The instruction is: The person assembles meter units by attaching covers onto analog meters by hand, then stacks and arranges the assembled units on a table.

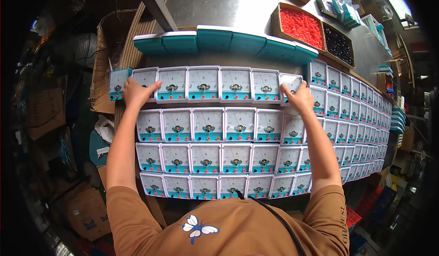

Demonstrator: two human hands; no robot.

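Note:
Several ammeters, with white frames, clear fronts marked "A" and teal bases carrying red and black terminals, stand in rows on the metal table. My left hand [136, 92] is on the ammeter [145, 75] near the left end of the top row, its thumb at the right edge and its fingers at the left. My right hand [299, 97] grips the ammeter [291, 79] at that row's right end between thumb and fingers. Between my hands stand more ammeters [204, 83] side by side. Left of my left hand is a teal-sided ammeter [118, 83], set slightly apart.
Behind the top row, more teal cases [215, 40] stand with their backs to me. At the back right, a carton holds red parts [301, 27] and black parts [337, 45]. Further ammeter rows [208, 124] lie nearer my body and extend right. A cardboard box [103, 59] stands left.

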